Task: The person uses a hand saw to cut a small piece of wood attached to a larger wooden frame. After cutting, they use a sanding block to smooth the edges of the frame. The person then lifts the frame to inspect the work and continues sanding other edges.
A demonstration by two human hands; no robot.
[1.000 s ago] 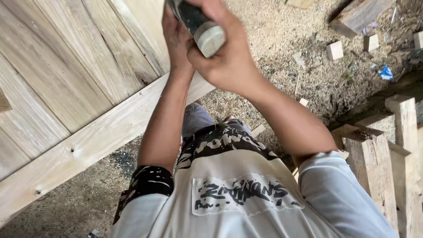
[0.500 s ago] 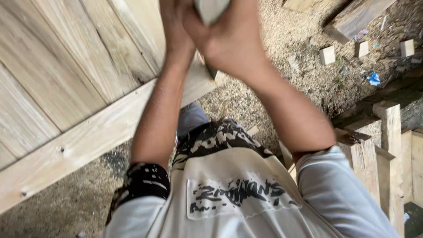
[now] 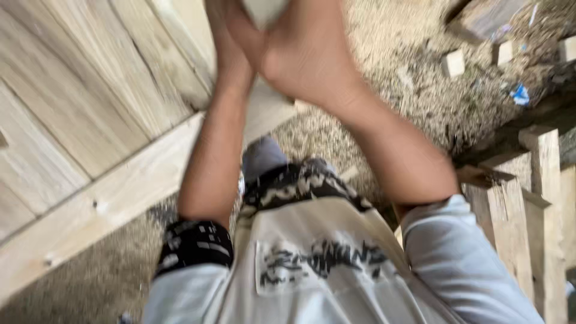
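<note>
**Operator:** Report the change in hand position.

**Observer:** Both hands have risen toward the top edge of the view. One second ago the round pale end of the tool handle [image 3: 263, 8] stood fully in view with a dark shaft behind it; now only its lower curve shows, just above the meeting point of the two hands. The picture is also blurred, consistent with fast motion.

**Operator:** State of the fingers?

**Observer:** The right hand [image 3: 303, 57] is wrapped over the handle from the right. The left hand [image 3: 228, 42] presses against it from the other side. Individual fingertips are cut off by the frame, so their exact closure cannot be told.

**Operator:** Surroundings?

**Observer:** The wooden plank panel [image 3: 90, 108] lies on the left, its edge rail [image 3: 108, 201] running diagonally beneath the forearms. Small wood offcuts [image 3: 455, 62] sit on the sawdust-covered ground [image 3: 384, 90], well apart. Judged from the lift, the tool is raised clear of the panel.
</note>
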